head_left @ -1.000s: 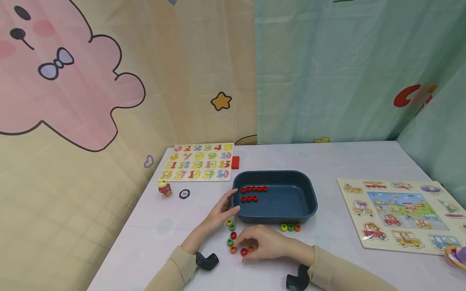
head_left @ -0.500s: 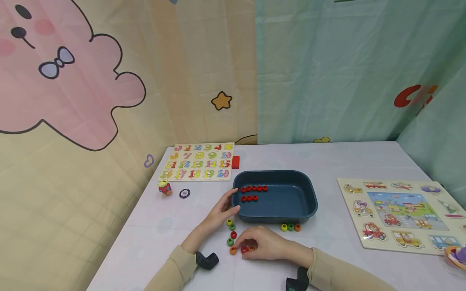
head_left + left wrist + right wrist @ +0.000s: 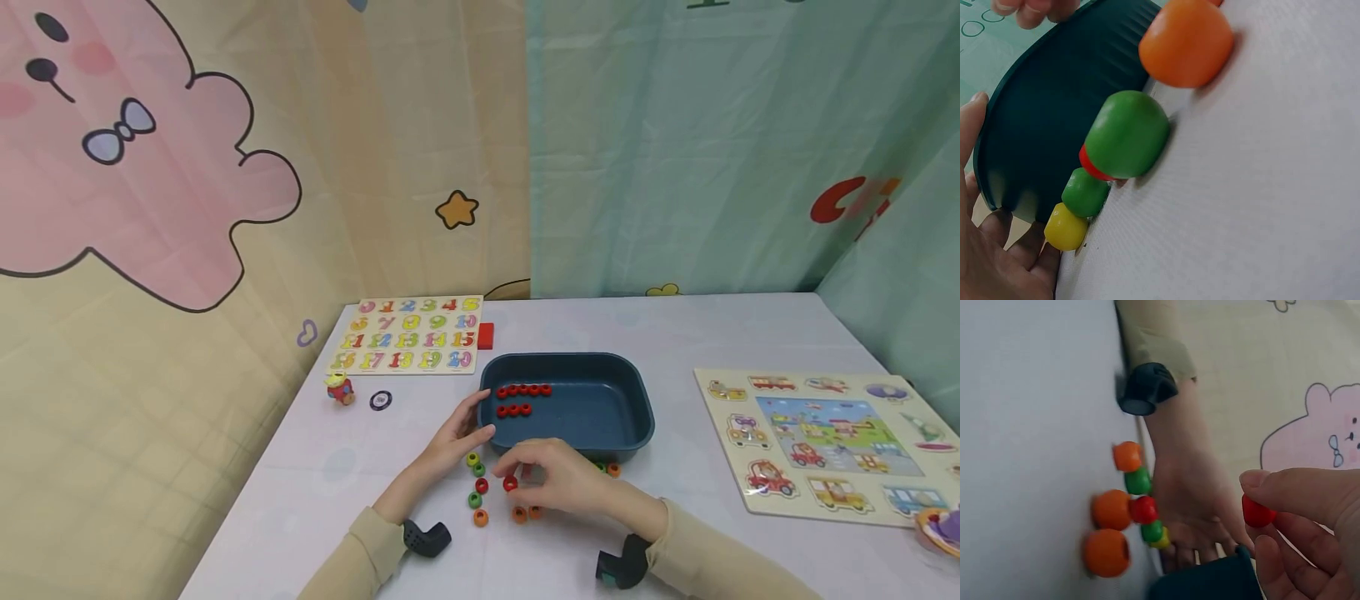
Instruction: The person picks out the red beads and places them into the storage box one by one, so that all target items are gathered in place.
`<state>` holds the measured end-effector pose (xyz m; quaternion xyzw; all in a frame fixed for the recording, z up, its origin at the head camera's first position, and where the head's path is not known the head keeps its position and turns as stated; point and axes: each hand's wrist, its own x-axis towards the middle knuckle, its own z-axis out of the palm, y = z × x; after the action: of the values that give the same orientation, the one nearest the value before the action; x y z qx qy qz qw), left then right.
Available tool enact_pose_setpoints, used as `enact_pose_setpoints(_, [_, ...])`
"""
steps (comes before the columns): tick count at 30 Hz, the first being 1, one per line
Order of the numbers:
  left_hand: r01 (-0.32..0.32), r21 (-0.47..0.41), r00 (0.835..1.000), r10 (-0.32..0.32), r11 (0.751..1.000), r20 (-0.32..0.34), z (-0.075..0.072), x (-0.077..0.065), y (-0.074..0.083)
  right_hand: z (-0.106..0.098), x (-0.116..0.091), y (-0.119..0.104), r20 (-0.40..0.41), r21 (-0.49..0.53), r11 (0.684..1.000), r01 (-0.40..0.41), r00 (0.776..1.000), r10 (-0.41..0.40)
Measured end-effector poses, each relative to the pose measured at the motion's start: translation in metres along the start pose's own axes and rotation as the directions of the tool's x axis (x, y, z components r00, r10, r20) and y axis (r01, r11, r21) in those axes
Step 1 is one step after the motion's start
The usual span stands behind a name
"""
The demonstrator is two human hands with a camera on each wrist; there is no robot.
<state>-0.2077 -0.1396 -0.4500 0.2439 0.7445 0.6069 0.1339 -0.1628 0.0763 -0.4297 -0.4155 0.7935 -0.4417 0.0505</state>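
Note:
My left hand (image 3: 453, 433) rests against the left side of a dark blue tray (image 3: 641, 417). Its fingertips touch the outer wall, with the thumb by the rim; the left wrist view shows this too. In front of the tray, my right hand (image 3: 558, 477) pinches a red bead (image 3: 1257, 511) between thumb and fingers, lifted above the table. Two rows of red beads (image 3: 513, 410) lie inside the tray. Under the right hand sit two orange beads (image 3: 519, 515). Left of it runs a line of yellow, green, red and orange beads (image 3: 475, 500).
A green bead and an orange bead (image 3: 613, 470) show past the right hand. Behind are a number puzzle board (image 3: 405, 333) and a red block (image 3: 485, 336). A toy figure (image 3: 340, 389) and round chip (image 3: 380, 400) lie left, a vehicle puzzle (image 3: 832, 450) right.
My right hand has picked up the red bead from beside the orange beads and moved up and slightly right, toward the tray. The left hand has stayed at the tray.

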Motion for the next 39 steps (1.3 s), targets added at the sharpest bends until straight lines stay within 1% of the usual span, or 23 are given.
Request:
enact_pose_setpoints(2, [-0.004, -0.013, 1.000, 0.004, 1.000, -0.001, 0.000, 0.001, -0.002, -0.011, 0.002, -0.003, -0.037, -0.015, 1.000, 0.004, 0.999, -0.004])
enact_pose_setpoints(6, [0.006, -0.023, 1.000, -0.006, 1.000, -0.021, -0.002, 0.005, -0.015, -0.034, 0.008, -0.004, -0.114, -0.071, 0.997, -0.004, 0.993, -0.004])
enact_pose_setpoints(10, [0.028, -0.013, 0.998, -0.029, 1.000, -0.047, -0.003, 0.008, -0.027, -0.054, 0.016, 0.002, -0.169, -0.142, 0.988, -0.060, 0.985, 0.035])
enact_pose_setpoints(13, [0.033, -0.016, 0.998, -0.034, 0.999, -0.057, -0.003, 0.008, -0.030, -0.064, 0.023, 0.012, -0.196, -0.161, 0.982, -0.101, 0.978, 0.069])
enact_pose_setpoints(15, [0.025, -0.015, 0.998, -0.026, 1.000, -0.055, -0.002, 0.008, -0.030, -0.068, 0.028, 0.020, -0.202, -0.159, 0.979, -0.124, 0.975, 0.091])
enact_pose_setpoints(17, [0.025, -0.019, 0.998, -0.026, 1.000, -0.050, -0.002, 0.007, -0.028, -0.070, 0.032, 0.029, -0.199, -0.152, 0.977, -0.151, 0.973, 0.119])
enact_pose_setpoints(20, [0.036, -0.019, 0.999, -0.037, 0.999, -0.036, -0.001, 0.004, -0.016, -0.071, 0.037, 0.042, -0.192, -0.147, 0.970, -0.194, 0.968, 0.165])
enact_pose_setpoints(22, [0.033, -0.021, 0.999, -0.034, 0.999, -0.034, -0.001, 0.004, -0.016, -0.070, 0.040, 0.048, -0.187, -0.148, 0.963, -0.227, 0.962, 0.198])
enact_pose_setpoints(24, [0.034, -0.019, 0.999, -0.035, 0.999, -0.024, -0.001, 0.003, -0.009, -0.069, 0.043, 0.054, -0.187, -0.159, 0.954, -0.254, 0.957, 0.223])
enact_pose_setpoints(27, [0.015, -0.024, 1.000, -0.015, 1.000, -0.016, -0.001, 0.003, -0.010, -0.064, 0.044, 0.062, -0.183, -0.181, 0.941, -0.286, 0.950, 0.253])
enact_pose_setpoints(29, [0.017, -0.026, 1.000, -0.018, 1.000, -0.013, -0.001, 0.002, -0.006, -0.062, 0.044, 0.067, -0.176, -0.193, 0.932, -0.306, 0.945, 0.274])
enact_pose_setpoints(35, [0.016, -0.016, 0.999, -0.017, 1.000, -0.041, -0.002, 0.007, -0.025, -0.057, 0.046, 0.073, -0.144, -0.216, 0.900, -0.378, 0.924, 0.354])
enact_pose_setpoints(39, [0.010, -0.002, 0.999, -0.010, 1.000, -0.047, -0.002, 0.007, -0.029, -0.054, 0.047, 0.073, -0.115, -0.256, 0.885, -0.390, 0.921, 0.373])
